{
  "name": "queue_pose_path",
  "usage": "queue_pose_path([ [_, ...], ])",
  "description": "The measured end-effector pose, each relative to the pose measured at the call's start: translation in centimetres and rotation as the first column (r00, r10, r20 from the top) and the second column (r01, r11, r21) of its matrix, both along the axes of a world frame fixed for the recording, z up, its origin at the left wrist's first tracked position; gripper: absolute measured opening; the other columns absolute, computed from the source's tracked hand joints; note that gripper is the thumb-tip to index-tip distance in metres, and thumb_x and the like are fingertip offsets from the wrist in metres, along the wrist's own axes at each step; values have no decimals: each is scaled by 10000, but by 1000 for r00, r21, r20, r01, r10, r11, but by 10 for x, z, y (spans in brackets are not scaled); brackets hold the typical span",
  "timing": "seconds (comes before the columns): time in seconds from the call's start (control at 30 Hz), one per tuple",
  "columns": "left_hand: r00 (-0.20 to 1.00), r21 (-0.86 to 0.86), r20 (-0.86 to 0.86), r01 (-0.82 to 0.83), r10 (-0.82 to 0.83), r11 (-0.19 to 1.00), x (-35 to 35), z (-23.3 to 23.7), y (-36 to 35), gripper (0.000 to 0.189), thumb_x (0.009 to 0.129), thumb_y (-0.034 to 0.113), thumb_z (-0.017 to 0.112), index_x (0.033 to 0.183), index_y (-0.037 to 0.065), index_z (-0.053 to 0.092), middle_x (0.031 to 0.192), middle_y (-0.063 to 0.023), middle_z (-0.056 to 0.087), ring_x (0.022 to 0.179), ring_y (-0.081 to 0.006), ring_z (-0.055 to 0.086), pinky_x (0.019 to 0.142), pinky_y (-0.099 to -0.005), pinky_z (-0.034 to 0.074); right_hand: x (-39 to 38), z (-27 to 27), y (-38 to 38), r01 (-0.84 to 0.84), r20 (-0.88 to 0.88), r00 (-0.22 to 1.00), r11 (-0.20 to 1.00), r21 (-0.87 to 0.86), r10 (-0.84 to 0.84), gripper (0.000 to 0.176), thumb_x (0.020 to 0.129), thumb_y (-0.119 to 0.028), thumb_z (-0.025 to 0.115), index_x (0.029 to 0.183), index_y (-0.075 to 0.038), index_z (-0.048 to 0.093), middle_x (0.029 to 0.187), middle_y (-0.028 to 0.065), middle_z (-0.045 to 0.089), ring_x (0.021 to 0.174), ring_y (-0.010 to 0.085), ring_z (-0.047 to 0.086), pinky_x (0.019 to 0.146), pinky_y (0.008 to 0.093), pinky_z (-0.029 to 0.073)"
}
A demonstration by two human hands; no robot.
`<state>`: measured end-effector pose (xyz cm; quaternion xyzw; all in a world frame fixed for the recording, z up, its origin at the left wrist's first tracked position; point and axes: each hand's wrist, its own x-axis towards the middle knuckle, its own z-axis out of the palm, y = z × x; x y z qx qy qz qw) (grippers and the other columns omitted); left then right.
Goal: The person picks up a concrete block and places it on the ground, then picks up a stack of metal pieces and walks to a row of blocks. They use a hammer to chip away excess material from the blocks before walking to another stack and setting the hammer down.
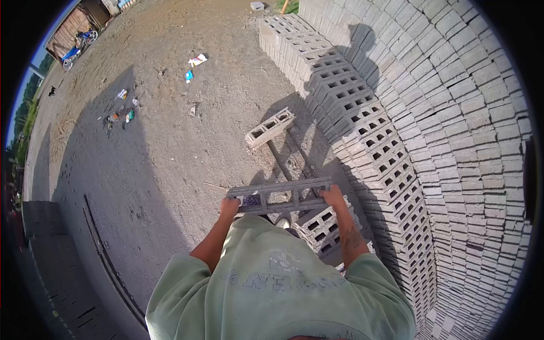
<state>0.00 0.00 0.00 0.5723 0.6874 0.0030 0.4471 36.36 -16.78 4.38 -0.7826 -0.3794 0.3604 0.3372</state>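
Observation:
A grey hollow concrete block point(279, 185) is held up in front of my body, its hollow cells facing me. My left hand point(230, 205) grips its left end and my right hand point(333, 196) grips its right end. Below and to the right, partly behind my right forearm, several more hollow blocks point(321, 225) stand stacked. Farther ahead, a single hollow block point(270, 127) rests across thin rails point(280, 161) on the ground.
A long low row of hollow blocks point(362, 127) runs along my right, against a tall wall of stacked blocks point(453, 90). Litter point(198, 60) lies on the dirt ahead. Long dark rods point(105, 255) lie at left, beside more blocks point(56, 266). A blue motorcycle point(79, 50) stands far off.

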Motion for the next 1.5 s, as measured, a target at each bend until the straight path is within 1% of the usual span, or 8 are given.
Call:
queue_pose_path([
  [0.1,986,-127,48,-154,161,980,71,-9,26,411,624,228,596,879,-93,628,896,-303,608,904,-401,601,780,-432,457,63,0,62,130,161,985,898,-420,-67,540,652,-275,694,975,134,551,1024,353,538,1006,439,532,832,444,425],
  [0.43,908,-102,-105,-416,406,903,213,-184,253,331,688,194,623,905,-56,629,873,-244,632,840,-374,616,751,-417,465,201,-217,368,-1,322,931,882,-470,173,368,653,-206,665,842,96,572,826,300,595,838,440,586,749,468,468],
  [0.83,866,-195,-242,-486,438,852,266,-363,329,352,725,230,647,918,-62,613,875,-233,613,838,-381,587,764,-437,450,256,-431,532,-250,191,806,614,-749,561,516,770,-306,605,1121,63,519,1095,257,549,1036,384,529,895,425,424],
  [0.9,845,-21,-281,-479,455,878,265,-391,313,414,770,293,640,996,-49,590,980,-235,567,941,-383,543,839,-429,417,253,-462,508,-96,631,642,862,-498,436,578,801,-336,600,1200,56,454,1146,263,523,1057,386,520,893,425,422],
  [1.0,851,-151,-212,-514,480,845,261,-415,302,410,811,328,611,990,-39,574,1015,-232,537,965,-382,519,857,-441,395,250,-442,513,-215,169,886,705,-676,432,655,834,-374,577,1279,57,365,1193,276,488,1085,390,505,908,413,413],
  [1.17,862,-241,-96,-506,498,828,267,-381,317,381,820,308,606,991,-32,575,1026,-226,541,977,-369,523,848,-442,401,240,-440,484,-149,261,928,909,-390,265,686,836,-377,580,1300,68,339,1227,287,461,1130,396,476,944,396,394],
  [1.33,945,-157,-285,-212,161,965,188,-344,280,562,729,350,686,1166,22,556,1133,-236,548,1088,-366,502,928,-417,398,185,-366,410,353,-47,920,877,-325,-388,694,715,-205,738,1247,101,414,1203,254,512,1116,325,515,928,380,424],
  [1.5,901,-376,-309,177,-303,910,73,-287,255,323,673,244,623,969,122,666,966,-146,648,948,-320,602,851,-406,466,105,-234,267,1,-379,871,774,-634,-312,546,618,-8,713,1140,25,558,827,55,634,715,129,571,586,257,444],
])
